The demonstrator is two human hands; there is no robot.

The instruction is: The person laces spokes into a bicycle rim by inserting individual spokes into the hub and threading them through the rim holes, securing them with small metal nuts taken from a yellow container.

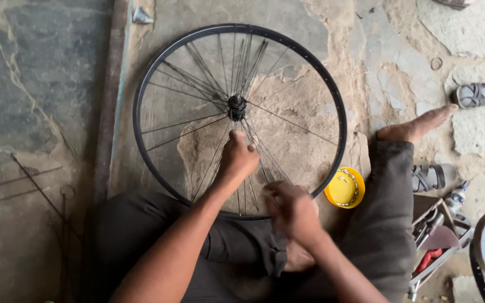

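a person sits on a stone floor [40,84] with a wheel [239,120] lying flat at centre frame. the left hand [237,157] is closed around spokes [254,148] just below the hub [236,106]. the right hand [292,210], blurred, sits at the lower rim; its grip cannot be told. a yellow lid [344,188] lies right of the rim.
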